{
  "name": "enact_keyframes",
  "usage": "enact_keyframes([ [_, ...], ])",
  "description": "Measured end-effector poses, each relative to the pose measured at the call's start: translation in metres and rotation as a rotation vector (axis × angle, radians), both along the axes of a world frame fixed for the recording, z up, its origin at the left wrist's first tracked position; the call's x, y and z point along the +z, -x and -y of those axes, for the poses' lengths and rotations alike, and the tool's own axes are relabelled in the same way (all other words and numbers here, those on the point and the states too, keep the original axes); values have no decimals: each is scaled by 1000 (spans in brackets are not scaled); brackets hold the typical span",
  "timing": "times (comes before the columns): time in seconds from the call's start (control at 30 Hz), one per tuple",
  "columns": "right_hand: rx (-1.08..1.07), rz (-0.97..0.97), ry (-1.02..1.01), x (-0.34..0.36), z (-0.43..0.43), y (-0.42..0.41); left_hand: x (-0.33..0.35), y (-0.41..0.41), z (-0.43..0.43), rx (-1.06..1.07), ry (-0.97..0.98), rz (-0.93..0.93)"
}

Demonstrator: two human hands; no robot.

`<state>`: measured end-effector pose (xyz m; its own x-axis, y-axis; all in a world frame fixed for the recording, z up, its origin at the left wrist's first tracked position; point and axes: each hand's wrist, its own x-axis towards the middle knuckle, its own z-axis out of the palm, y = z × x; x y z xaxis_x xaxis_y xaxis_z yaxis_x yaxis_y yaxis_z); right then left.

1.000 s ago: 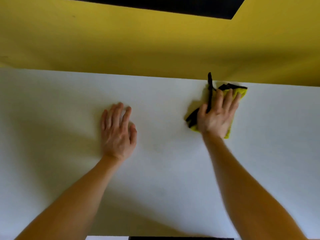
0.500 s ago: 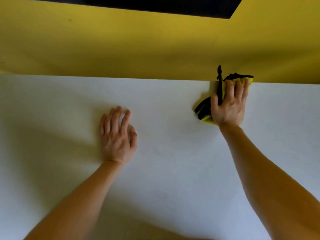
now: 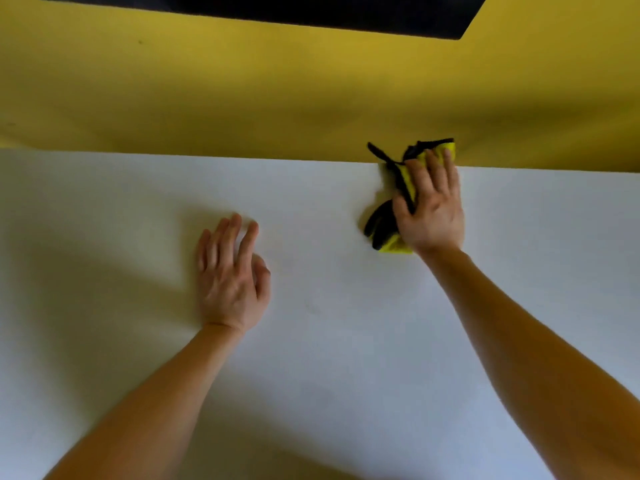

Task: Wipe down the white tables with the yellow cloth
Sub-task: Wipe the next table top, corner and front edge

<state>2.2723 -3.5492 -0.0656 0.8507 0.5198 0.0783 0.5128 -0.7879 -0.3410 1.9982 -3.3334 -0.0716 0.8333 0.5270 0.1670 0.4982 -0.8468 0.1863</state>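
Trouble is most likely at the table's back edge. The yellow cloth (image 3: 406,174) lies at the far side of the white table (image 3: 346,358), its far end riding up against the yellow wall (image 3: 277,98). A further push forward would, I judge, only crumple it against the wall, or drop a fold into a gap behind the top if there is one, which the view does not show. The right hand (image 3: 431,209) only presses the cloth down with flat, straight fingers and does not grip it, so a quick sideways sweep could let the wad slip from under the palm or roll up, leaving strips unwiped. The left hand (image 3: 230,278) rests flat on the table well to the left of the cloth, fingers straight and slightly apart, holding nothing; its palm covers a patch the cloth must also reach. The cloth is bright yellow with black edging, crumpled into an uneven wad. A thin black strip sticks out to the left at its top, and a dark fold pokes out beside the thumb.
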Motion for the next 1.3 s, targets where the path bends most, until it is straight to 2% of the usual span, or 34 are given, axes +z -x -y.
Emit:
enact_keyframes([
  [0.1, -336, 13, 37, 0, 28, -9, -2, 0, -1, -2, 3, -10],
  [0.17, -361, 16, 41, -1, -6, 14, -3, 0, -1, 0, 5, -19],
  [0.33, 312, -45, -6, 8, -130, 111, -7, 0, -6, -20, -5, 11],
  [0.4, 436, -45, -45, 9, -132, 110, -6, 0, -4, -20, -7, 12],
  [0.47, 474, -28, -52, 2, -97, 82, -5, -2, -4, -19, -17, 5],
  [0.53, 363, -20, -13, -1, -37, 45, -3, -1, -3, -22, -15, -2],
  [0.67, -148, 8, 6, 0, 67, -16, -3, -3, -4, -19, -5, -3],
  [0.73, -355, 1, 19, -2, 57, -5, -4, -3, -6, -19, -11, -5],
  [0.77, -381, -9, 24, -2, 37, 16, -5, -2, -6, -21, -9, -16],
  [0.8, -320, -18, 23, 0, 11, 46, -4, -2, -6, -21, -3, -22],
  [0.83, -164, -32, 20, 3, -14, 80, -3, -2, -6, -24, 0, -27],
  [0.9, 289, -65, 36, 7, -48, 140, 2, -1, -7, -49, 12, -46],
  [0.97, 623, -26, 49, 7, -50, 154, 11, 7, -13, -112, 55, -102],
  [1.0, 676, -8, 43, 6, -44, 144, 18, 16, -17, -143, 78, -145],
  [1.07, 594, -2, 57, 4, -29, 119, 31, 46, -22, -132, 129, -230],
  [1.2, 31, -53, 72, 3, -11, 68, 49, 116, -23, 106, 258, -344],
  [1.27, -158, -77, 52, 7, -35, 81, 53, 150, -28, 196, 327, -454],
  [1.3, -159, -76, 39, 9, -53, 104, 55, 165, -32, 212, 347, -504],
])
